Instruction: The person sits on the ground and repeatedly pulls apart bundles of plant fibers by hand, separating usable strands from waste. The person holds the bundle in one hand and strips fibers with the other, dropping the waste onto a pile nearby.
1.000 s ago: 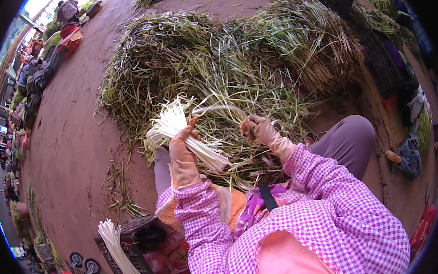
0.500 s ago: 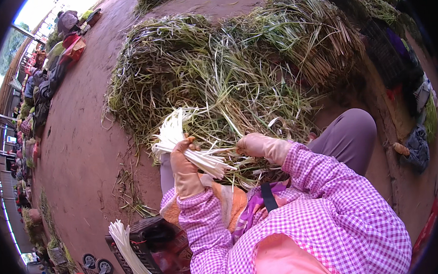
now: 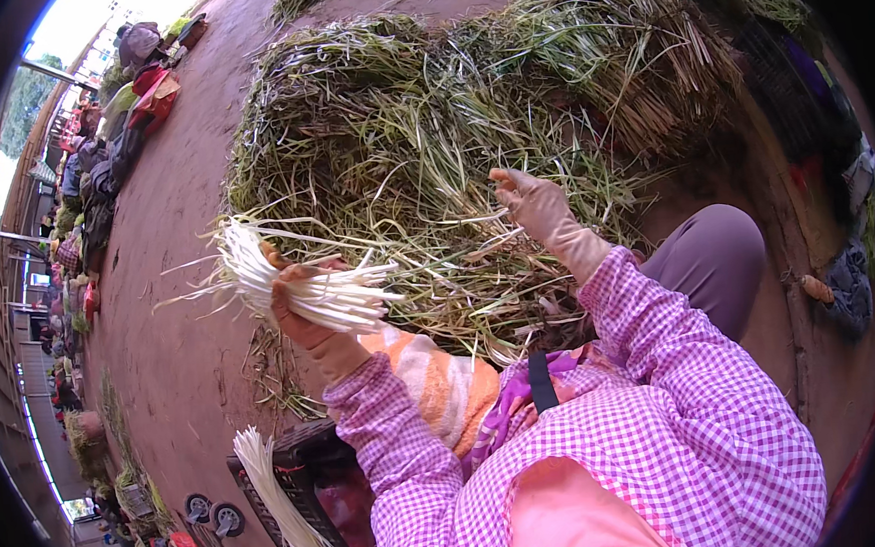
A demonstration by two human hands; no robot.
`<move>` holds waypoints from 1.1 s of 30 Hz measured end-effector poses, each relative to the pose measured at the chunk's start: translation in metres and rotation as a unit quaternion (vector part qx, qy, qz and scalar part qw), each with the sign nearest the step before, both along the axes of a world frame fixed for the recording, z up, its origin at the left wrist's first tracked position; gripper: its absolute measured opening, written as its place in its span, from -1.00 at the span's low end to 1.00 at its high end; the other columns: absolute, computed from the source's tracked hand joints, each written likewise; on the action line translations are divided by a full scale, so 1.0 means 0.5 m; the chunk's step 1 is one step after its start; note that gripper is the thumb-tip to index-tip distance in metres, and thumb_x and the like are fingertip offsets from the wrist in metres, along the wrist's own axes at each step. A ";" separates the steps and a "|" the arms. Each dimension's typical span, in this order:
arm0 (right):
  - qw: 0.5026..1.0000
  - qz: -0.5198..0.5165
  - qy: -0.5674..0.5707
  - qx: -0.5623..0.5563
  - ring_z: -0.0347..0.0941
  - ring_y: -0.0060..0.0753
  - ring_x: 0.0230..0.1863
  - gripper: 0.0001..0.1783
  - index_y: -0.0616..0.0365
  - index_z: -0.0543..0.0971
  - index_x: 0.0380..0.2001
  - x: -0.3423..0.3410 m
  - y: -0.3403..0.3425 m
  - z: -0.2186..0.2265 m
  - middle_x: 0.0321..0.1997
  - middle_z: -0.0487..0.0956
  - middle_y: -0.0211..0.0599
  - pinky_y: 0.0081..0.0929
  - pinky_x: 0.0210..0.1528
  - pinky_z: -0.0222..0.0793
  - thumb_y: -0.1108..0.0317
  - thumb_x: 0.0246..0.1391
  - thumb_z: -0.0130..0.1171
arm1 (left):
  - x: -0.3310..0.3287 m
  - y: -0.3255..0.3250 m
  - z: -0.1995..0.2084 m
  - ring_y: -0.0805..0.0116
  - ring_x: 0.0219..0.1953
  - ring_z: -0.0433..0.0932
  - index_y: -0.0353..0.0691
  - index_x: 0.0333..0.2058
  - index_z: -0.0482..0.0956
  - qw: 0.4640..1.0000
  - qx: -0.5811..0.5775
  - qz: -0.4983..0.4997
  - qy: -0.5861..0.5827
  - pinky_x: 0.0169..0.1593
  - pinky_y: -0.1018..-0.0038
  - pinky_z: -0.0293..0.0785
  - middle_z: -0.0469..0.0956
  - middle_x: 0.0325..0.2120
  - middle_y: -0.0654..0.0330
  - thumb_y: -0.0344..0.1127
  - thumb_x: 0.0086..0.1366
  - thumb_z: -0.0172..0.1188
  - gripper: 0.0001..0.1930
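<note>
My left hand is closed around a bundle of long white peeled stalks, whose kind I cannot tell for certain. Loose ends of the bundle fan out at its left, and the evener ends point right. To the right, my right hand is raised over the heap of green leafy stalks, index finger stretched and thumb apart from it. Nothing shows in its grip. Both hands seem to be in thin gloves. An orange and white striped cloth lies over my lap below the bundle.
A black plastic crate stands at lower left, with another white stalk bundle along its edge. Small wheels are beside it. Scraps of green litter the brown floor. People and sacks line the far left; a dark crate is at right.
My left hand has carried the white bundle left and slightly up. My right hand has come away from the stalks, lifted, and its fingers have spread. The view has shifted slightly.
</note>
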State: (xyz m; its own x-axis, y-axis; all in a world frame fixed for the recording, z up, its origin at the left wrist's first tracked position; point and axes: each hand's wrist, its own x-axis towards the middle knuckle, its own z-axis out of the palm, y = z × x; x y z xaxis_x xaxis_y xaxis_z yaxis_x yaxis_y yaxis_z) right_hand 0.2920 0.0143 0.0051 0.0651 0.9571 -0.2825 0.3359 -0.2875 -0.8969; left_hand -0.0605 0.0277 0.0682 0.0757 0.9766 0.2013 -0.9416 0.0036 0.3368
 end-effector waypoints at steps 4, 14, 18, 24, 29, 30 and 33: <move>0.888 -0.098 0.450 -0.017 0.57 -0.45 -0.18 -0.38 0.12 0.39 0.19 -0.135 -0.064 -0.058 -0.03 0.59 -0.17 -0.47 -0.10 0.54 -0.08 0.24 0.09 | 0.188 -0.056 -0.167 0.22 -0.14 0.59 -0.19 0.31 0.15 0.994 -0.085 -0.023 -0.065 0.30 0.04 0.29 0.57 -0.05 0.07 -0.44 0.20 0.28 -0.27; 0.953 0.289 0.016 -0.086 0.46 -0.57 -0.62 -0.69 0.05 0.68 -0.14 -0.171 -0.130 -0.092 -0.42 0.64 -0.36 -0.50 -0.47 0.41 0.10 0.23 0.17 | 0.060 -0.028 -0.017 0.44 -0.38 0.51 -0.35 0.20 0.33 0.996 -0.030 0.025 -0.080 -0.07 0.36 0.50 0.55 -0.35 0.21 -0.51 0.23 0.16 -0.47; 0.925 0.013 0.342 -0.168 0.59 -0.48 -0.49 -0.71 0.10 0.56 0.00 -0.141 -0.013 -0.120 -0.25 0.68 -0.30 -0.57 -0.43 0.57 0.42 0.20 0.17 | -0.023 -0.030 0.105 0.42 -0.29 0.50 -0.23 0.19 0.33 0.994 0.070 0.053 -0.071 0.00 0.35 0.44 0.51 -0.35 0.30 -0.49 0.26 0.14 -0.49; 0.970 0.042 -0.228 -0.068 0.61 -0.38 -0.31 -0.63 0.09 0.59 -0.04 -0.118 0.224 -0.222 -0.22 0.67 -0.21 -0.39 -0.26 0.54 0.09 0.24 0.12 | 0.096 -0.001 -0.024 0.44 -0.32 0.56 -0.32 0.33 0.07 0.993 -0.053 0.023 -0.104 -0.06 0.36 0.51 0.59 -0.06 0.09 -0.55 0.21 0.20 -0.26; 0.842 0.265 -0.439 -0.168 0.61 -0.08 -0.10 -0.67 0.08 0.67 -0.12 -0.133 0.268 -0.277 -0.14 0.66 -0.07 -0.27 -0.04 0.51 0.16 0.14 0.12 | 0.113 0.024 -0.076 0.52 -0.44 0.48 -0.48 0.23 0.23 0.970 -0.218 0.036 -0.100 -0.25 0.47 0.47 0.58 -0.39 0.21 -0.47 0.29 0.14 -0.44; 0.865 0.240 -0.414 -0.148 0.61 -0.08 -0.09 -0.68 0.04 0.68 -0.13 -0.124 0.260 -0.277 -0.12 0.66 -0.11 -0.27 -0.03 0.51 0.23 0.07 0.13 | 0.102 0.018 -0.065 0.54 -0.43 0.46 -0.44 0.26 0.19 0.973 -0.164 0.020 -0.164 -0.23 0.48 0.43 0.55 -0.35 0.24 -0.46 0.32 0.11 -0.44; 0.960 0.064 -0.235 -0.139 0.63 -0.33 -0.15 -0.71 -0.03 0.67 -0.10 -0.061 0.251 -0.239 -0.12 0.68 -0.31 -0.42 -0.04 0.53 0.16 0.17 0.19 | 0.073 0.007 -0.024 0.57 -0.42 0.46 -0.38 0.30 0.15 0.988 -0.053 0.045 -0.139 -0.20 0.51 0.42 0.55 -0.24 0.22 -0.45 0.31 0.11 -0.39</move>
